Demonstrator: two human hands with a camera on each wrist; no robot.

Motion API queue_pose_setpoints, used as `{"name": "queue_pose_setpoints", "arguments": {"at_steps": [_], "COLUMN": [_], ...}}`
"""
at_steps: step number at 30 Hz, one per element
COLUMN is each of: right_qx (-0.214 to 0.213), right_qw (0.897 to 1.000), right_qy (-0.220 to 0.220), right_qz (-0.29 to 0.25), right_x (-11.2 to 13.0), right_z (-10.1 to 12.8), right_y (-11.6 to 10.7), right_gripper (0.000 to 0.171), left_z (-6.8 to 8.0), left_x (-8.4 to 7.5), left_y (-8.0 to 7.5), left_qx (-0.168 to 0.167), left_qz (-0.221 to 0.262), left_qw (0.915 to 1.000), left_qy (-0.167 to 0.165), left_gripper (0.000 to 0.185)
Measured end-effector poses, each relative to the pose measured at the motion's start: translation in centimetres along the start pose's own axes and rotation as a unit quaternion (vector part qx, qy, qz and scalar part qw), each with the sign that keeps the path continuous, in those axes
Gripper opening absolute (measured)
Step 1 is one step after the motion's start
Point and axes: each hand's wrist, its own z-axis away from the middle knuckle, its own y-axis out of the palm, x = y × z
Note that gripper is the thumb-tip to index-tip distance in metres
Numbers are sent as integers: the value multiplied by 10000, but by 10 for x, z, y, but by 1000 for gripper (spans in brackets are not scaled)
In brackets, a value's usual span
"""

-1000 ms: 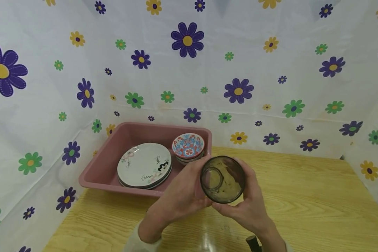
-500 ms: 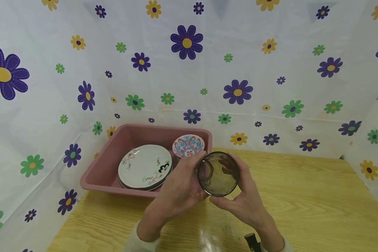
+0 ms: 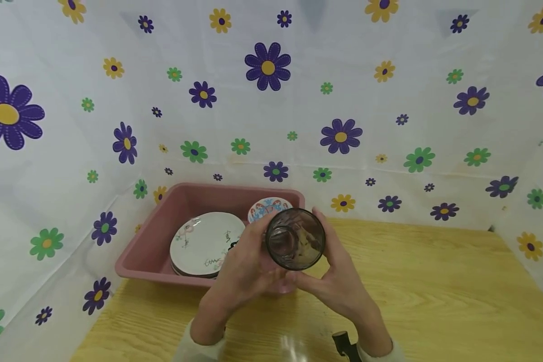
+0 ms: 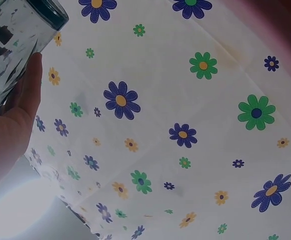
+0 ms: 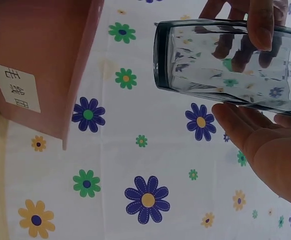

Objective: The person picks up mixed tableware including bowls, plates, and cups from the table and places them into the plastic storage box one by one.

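Observation:
Both hands hold a dark-tinted clear glass tumbler [image 3: 295, 239] in the air, its mouth toward the head camera. My left hand [image 3: 242, 271] grips its left side, and my right hand [image 3: 332, 284] wraps the right side with the thumb near the front. In the right wrist view the tumbler [image 5: 225, 65] lies across the picture, with its thick dark end toward the bin; the left fingers [image 5: 260, 30] rest along its wall and the right palm [image 5: 280, 155] is beneath. The left wrist view catches only part of the tumbler [image 4: 20, 40] above the left hand [image 4: 20, 115].
Behind the hands stands a pink plastic bin [image 3: 149, 236] with a paper label [image 5: 18, 87]. It holds stacked white plates [image 3: 203, 241] and patterned bowls [image 3: 262, 207], partly covered by the hands. Underneath is a wood-grain table [image 3: 434, 291]; a flowered cloth [image 3: 389, 90] surrounds it.
Both hands and the tumbler have shifted left and slightly up, now overlapping the bowls and the bin's right end. The tumbler has been turned a little. The head view has tilted slightly upward.

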Motion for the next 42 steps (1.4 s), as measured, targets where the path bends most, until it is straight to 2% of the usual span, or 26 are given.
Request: {"name": "queue_pose_setpoints", "arguments": {"at_steps": [4, 12, 16, 21, 26, 30, 33, 36, 42], "right_qx": [35, -9, 46, 156, 247, 261, 262, 295, 496], "right_qw": [10000, 9996, 9994, 9970, 9876, 9737, 9645, 9577, 9493], "right_qy": [-4, -63, 67, 284, 591, 1197, 1624, 1875, 2246], "right_qz": [84, 267, 347, 707, 1431, 1922, 2064, 2165, 2144], "right_x": [-4, -11, -12, -14, -19, -23, -26, -29, -32], "right_z": [2, -2, 0, 3, 5, 6, 7, 7, 7], "right_y": [0, 2, 4, 4, 4, 5, 6, 6, 8], "right_gripper": [108, 86, 76, 66, 64, 64, 63, 62, 59], "left_z": [-2, -1, 0, -1, -3, -4, -4, -3, 0], "left_x": [2, 7, 9, 12, 18, 24, 27, 28, 30], "left_y": [1, 1, 0, -3, -4, -4, -5, -4, -1], "left_qx": [3, -68, -184, -262, -290, -324, -209, -64, 211], "left_qz": [-16, -104, -155, 79, 156, 125, 265, 497, 883], "left_qw": [10000, 9999, 9996, 9992, 9992, 9991, 9982, 9956, 9844], "left_qy": [-38, -119, -150, -288, -211, -245, -490, -792, -1504], "left_gripper": [105, 107, 107, 106, 102, 101, 102, 103, 106]}}
